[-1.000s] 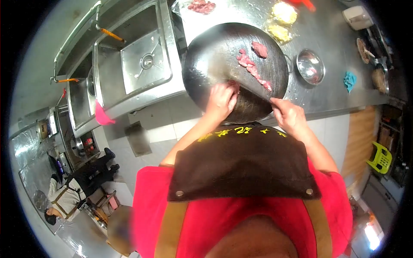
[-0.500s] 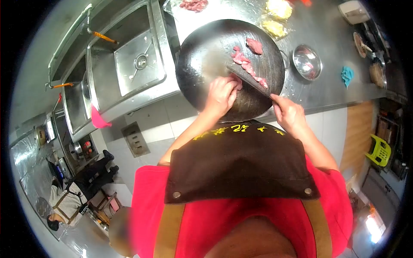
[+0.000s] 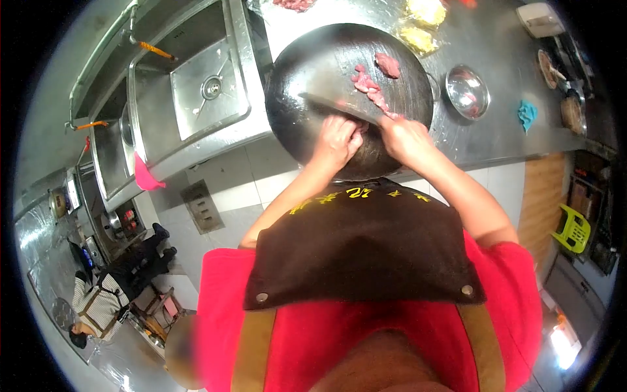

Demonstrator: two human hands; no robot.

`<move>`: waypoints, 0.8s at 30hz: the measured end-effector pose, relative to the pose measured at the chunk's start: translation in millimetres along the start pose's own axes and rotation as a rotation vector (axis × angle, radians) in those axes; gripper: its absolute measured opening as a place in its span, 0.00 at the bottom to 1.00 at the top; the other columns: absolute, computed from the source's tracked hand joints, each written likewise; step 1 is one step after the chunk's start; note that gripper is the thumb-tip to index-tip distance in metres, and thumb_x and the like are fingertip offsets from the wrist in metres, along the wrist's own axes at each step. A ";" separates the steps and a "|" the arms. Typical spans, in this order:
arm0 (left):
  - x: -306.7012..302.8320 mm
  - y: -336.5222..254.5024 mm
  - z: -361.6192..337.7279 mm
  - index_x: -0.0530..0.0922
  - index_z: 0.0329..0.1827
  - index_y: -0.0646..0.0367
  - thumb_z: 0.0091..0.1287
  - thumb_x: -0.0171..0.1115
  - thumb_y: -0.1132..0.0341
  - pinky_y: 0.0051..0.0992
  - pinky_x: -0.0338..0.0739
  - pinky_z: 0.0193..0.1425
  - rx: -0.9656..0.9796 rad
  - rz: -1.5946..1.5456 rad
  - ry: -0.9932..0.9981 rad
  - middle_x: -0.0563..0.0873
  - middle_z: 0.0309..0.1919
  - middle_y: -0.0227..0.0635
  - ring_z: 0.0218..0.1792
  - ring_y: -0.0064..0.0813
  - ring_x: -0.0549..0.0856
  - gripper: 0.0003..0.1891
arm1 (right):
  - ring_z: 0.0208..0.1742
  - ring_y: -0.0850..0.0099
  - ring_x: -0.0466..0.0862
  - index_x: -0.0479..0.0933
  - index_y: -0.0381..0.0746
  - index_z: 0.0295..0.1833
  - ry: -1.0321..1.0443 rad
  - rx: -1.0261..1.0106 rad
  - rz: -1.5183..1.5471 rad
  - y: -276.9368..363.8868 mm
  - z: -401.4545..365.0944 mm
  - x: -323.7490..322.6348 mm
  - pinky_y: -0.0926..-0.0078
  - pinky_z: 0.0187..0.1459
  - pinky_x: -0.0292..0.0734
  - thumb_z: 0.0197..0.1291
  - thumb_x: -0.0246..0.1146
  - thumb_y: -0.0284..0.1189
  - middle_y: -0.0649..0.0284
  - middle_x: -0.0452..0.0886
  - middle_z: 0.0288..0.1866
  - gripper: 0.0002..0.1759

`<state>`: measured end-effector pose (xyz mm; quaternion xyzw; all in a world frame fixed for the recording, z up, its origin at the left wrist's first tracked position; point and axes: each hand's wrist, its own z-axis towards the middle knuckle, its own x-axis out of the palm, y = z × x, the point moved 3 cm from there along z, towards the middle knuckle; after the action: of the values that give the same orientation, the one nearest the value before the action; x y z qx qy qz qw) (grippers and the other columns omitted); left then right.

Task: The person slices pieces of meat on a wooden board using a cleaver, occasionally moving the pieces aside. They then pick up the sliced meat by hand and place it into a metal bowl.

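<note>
A big round dark chopping block [image 3: 313, 65] lies on the steel counter in front of me. Pink meat slices [image 3: 369, 85] sit in a row on its right half, with a larger piece [image 3: 388, 64] behind them. My left hand [image 3: 337, 138] presses down on a piece of meat at the block's near edge, fingers curled. My right hand [image 3: 405, 137] grips the handle of a cleaver [image 3: 330, 104], whose blade lies across the block just beyond my left fingers.
A steel sink [image 3: 202, 85] stands left of the block. On the counter at right are a steel bowl [image 3: 466, 90], a teal cloth [image 3: 526, 114] and yellow food in bags [image 3: 421, 36]. Another person [image 3: 98, 307] crouches at lower left. A green stool [image 3: 573, 232] stands at right.
My right hand has moved left and closer to my left hand, swinging the cleaver blade across the block above my left fingers. The left hand has stayed in place.
</note>
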<state>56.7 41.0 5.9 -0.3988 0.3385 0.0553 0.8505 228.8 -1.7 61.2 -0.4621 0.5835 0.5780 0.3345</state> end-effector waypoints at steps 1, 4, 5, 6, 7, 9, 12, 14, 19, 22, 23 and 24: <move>-2.9 -3.7 3.3 0.79 0.38 0.61 0.53 0.66 0.74 0.42 0.75 0.50 0.009 -0.020 -0.010 0.81 0.40 0.44 0.43 0.47 0.80 0.09 | 0.34 0.42 0.83 0.76 0.37 0.39 0.029 -0.033 0.021 10.5 18.8 -2.4 0.45 0.35 0.78 0.63 0.56 0.28 0.43 0.81 0.29 0.07; -13.0 -8.2 7.5 0.79 0.38 0.59 0.54 0.65 0.74 0.41 0.75 0.50 0.073 -0.058 -0.049 0.81 0.40 0.42 0.43 0.46 0.80 0.08 | 0.37 0.42 0.83 0.77 0.37 0.41 -0.016 -0.005 0.060 12.7 44.8 -2.2 0.45 0.39 0.78 0.64 0.57 0.31 0.43 0.82 0.32 0.09; -4.9 0.6 -0.3 0.79 0.39 0.58 0.54 0.64 0.73 0.41 0.75 0.51 0.056 -0.014 -0.017 0.81 0.40 0.40 0.44 0.45 0.80 0.09 | 0.38 0.44 0.84 0.79 0.38 0.46 0.027 0.051 0.008 8.5 43.3 -6.2 0.48 0.40 0.78 0.63 0.59 0.30 0.44 0.83 0.34 0.10; -5.1 1.3 2.0 0.79 0.40 0.58 0.54 0.65 0.73 0.41 0.75 0.52 0.057 -0.002 -0.033 0.81 0.40 0.40 0.44 0.45 0.80 0.10 | 0.37 0.44 0.84 0.79 0.39 0.46 0.009 0.041 0.019 3.6 35.2 -14.4 0.47 0.40 0.79 0.62 0.58 0.30 0.44 0.83 0.34 0.10; -5.5 -0.1 1.5 0.79 0.40 0.58 0.54 0.65 0.73 0.41 0.74 0.52 0.054 0.005 -0.045 0.81 0.39 0.40 0.44 0.45 0.80 0.10 | 0.37 0.44 0.85 0.78 0.39 0.47 -0.003 0.034 0.032 -0.3 17.1 -22.5 0.47 0.40 0.79 0.61 0.58 0.29 0.45 0.83 0.34 0.10; -3.9 -0.9 -4.1 0.80 0.39 0.57 0.53 0.65 0.72 0.42 0.74 0.52 0.010 0.030 -0.031 0.81 0.38 0.39 0.44 0.44 0.79 0.10 | 0.37 0.44 0.85 0.78 0.40 0.47 0.020 0.046 0.034 2.9 -23.4 -46.5 0.46 0.39 0.80 0.60 0.56 0.26 0.44 0.83 0.33 0.11; -4.1 -0.8 -4.3 0.81 0.39 0.56 0.53 0.66 0.71 0.42 0.73 0.51 0.047 0.032 -0.007 0.81 0.38 0.40 0.43 0.44 0.79 0.10 | 0.37 0.44 0.85 0.77 0.39 0.46 0.106 0.110 -0.033 -1.9 -61.7 -61.6 0.47 0.38 0.80 0.59 0.56 0.24 0.44 0.82 0.32 0.10; -0.8 4.6 -6.3 0.83 0.40 0.55 0.53 0.66 0.70 0.43 0.74 0.51 0.000 0.016 -0.014 0.81 0.39 0.41 0.43 0.45 0.79 0.11 | 0.37 0.45 0.85 0.77 0.39 0.45 0.142 0.112 -0.051 -6.4 -62.7 -52.6 0.47 0.38 0.80 0.58 0.57 0.24 0.44 0.82 0.32 0.10; -11.4 -7.1 2.3 0.81 0.40 0.59 0.53 0.65 0.74 0.42 0.76 0.53 -0.018 -0.006 -0.010 0.82 0.40 0.43 0.44 0.47 0.81 0.10 | 0.36 0.44 0.84 0.76 0.37 0.41 0.110 -0.020 -0.026 17.5 27.7 -2.7 0.46 0.36 0.78 0.63 0.57 0.30 0.43 0.82 0.31 0.08; -18.3 -12.8 1.0 0.80 0.40 0.58 0.54 0.65 0.75 0.41 0.76 0.53 0.008 -0.044 -0.033 0.83 0.40 0.41 0.44 0.46 0.81 0.10 | 0.36 0.44 0.84 0.77 0.38 0.43 0.040 0.002 0.042 29.1 38.6 -9.3 0.46 0.37 0.78 0.64 0.58 0.31 0.44 0.82 0.31 0.08; -19.0 -15.0 2.6 0.79 0.40 0.58 0.54 0.65 0.75 0.42 0.76 0.52 0.030 -0.063 -0.070 0.82 0.39 0.40 0.44 0.46 0.81 0.10 | 0.36 0.44 0.84 0.77 0.38 0.44 0.008 0.010 0.042 27.3 41.8 -12.8 0.46 0.37 0.78 0.64 0.58 0.31 0.44 0.82 0.31 0.08; -19.4 -16.6 2.8 0.78 0.40 0.58 0.54 0.65 0.75 0.42 0.75 0.50 0.044 -0.083 -0.109 0.81 0.38 0.39 0.44 0.45 0.80 0.10 | 0.36 0.44 0.84 0.77 0.39 0.45 0.013 0.024 0.040 22.8 36.7 -18.9 0.47 0.37 0.78 0.64 0.58 0.30 0.44 0.83 0.32 0.08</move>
<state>49.4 35.2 29.8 -0.3899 0.2759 0.0341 0.8779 209.0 35.1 83.1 -0.4500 0.6017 0.5746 0.3245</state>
